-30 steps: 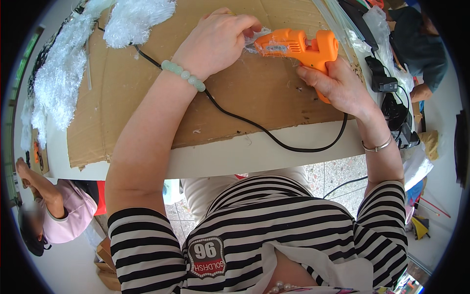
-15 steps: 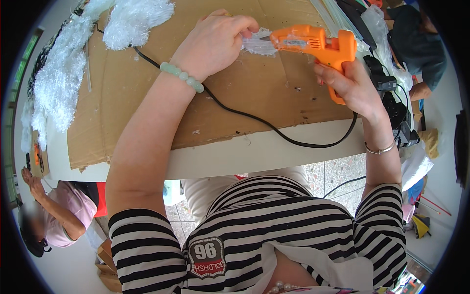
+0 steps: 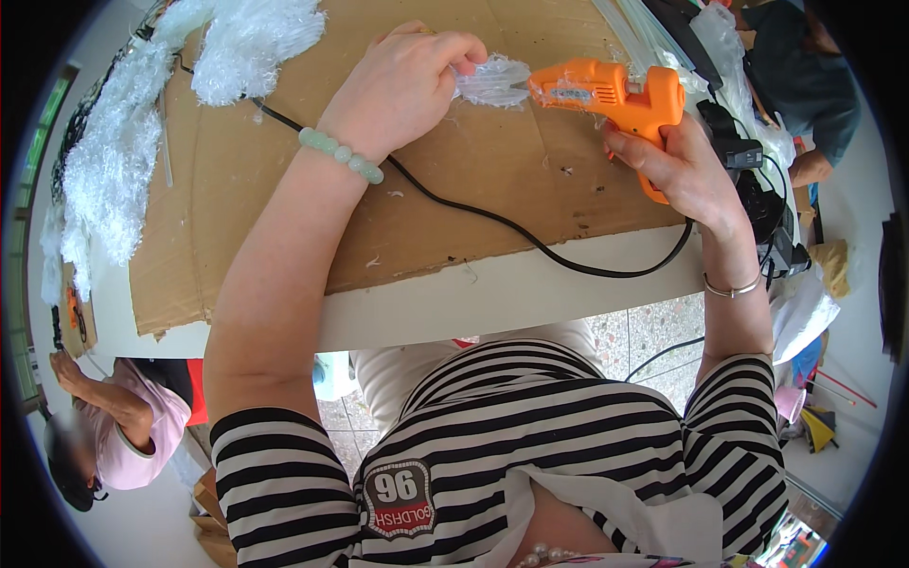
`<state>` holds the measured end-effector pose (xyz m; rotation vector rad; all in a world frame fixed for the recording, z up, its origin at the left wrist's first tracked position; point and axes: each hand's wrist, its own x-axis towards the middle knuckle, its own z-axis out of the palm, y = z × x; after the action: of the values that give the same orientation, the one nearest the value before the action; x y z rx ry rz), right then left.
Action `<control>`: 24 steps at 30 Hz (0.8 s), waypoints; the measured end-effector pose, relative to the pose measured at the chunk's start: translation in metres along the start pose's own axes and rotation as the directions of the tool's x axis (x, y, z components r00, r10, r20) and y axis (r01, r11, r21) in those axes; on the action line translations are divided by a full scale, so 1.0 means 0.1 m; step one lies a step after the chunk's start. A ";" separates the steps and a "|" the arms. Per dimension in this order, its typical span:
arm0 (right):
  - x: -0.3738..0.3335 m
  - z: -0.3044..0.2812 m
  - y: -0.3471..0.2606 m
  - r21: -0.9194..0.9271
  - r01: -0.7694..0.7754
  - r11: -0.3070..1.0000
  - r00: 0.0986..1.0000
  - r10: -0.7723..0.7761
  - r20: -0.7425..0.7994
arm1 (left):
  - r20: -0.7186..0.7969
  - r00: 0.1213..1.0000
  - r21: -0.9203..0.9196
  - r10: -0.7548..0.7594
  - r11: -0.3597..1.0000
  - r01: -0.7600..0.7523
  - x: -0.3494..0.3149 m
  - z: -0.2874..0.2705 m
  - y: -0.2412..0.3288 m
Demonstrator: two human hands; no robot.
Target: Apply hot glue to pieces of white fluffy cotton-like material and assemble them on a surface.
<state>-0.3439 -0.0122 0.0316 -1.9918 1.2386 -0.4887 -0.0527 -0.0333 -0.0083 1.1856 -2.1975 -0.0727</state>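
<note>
My left hand (image 3: 402,90), with a green bead bracelet at the wrist, pinches a translucent white, feathery plastic piece (image 3: 497,83) above the cardboard. Its fingertips are partly hidden behind the hand. In my right hand (image 3: 696,170) is an orange hot glue gun (image 3: 653,109), gripped round the handle, with the index finger near the trigger. The gun lies almost level, pointing left. Its nozzle is close to the right end of the feathery piece; contact between them cannot be made out.
A black cord (image 3: 511,218) crosses the cardboard sheet (image 3: 398,227). Shaggy translucent plastic strands (image 3: 251,47) lie far left. Clear sticks (image 3: 634,47) and black adapters (image 3: 743,156) are at the right. Co-workers are at left (image 3: 142,417) and far right (image 3: 805,80).
My left hand has shifted slightly left with the feathery piece, so more of the piece shows. The glue gun's nozzle has come away from over the piece and dipped slightly nearer me.
</note>
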 end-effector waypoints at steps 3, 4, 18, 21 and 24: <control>0.00 0.01 0.02 -0.004 -0.012 1.000 1.000 0.012 -0.016 | 0.003 1.000 -0.005 0.003 1.000 -0.003 0.00 -0.01 0.00; 0.01 0.03 0.03 0.019 0.029 0.999 0.997 -0.027 -0.067 | 0.006 1.000 -0.006 0.000 1.000 0.000 0.00 -0.01 -0.01; 0.06 -0.02 0.12 0.113 0.019 0.993 0.983 0.002 -0.186 | 0.015 1.000 -0.003 0.006 1.000 -0.006 -0.03 -0.03 0.09; 0.05 -0.10 0.11 0.263 0.056 0.963 0.984 -0.009 -0.177 | 0.014 0.999 0.057 0.040 0.998 -0.041 -0.03 -0.02 0.12; 0.04 -0.13 0.11 0.406 0.142 0.903 0.977 -0.062 -0.205 | 0.008 0.997 0.096 0.075 0.993 -0.075 -0.02 -0.01 0.15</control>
<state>-0.3574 -0.0238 0.0317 -1.6733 1.0331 -0.9323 -0.0626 -0.0229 -0.0038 1.1542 -2.2688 0.0634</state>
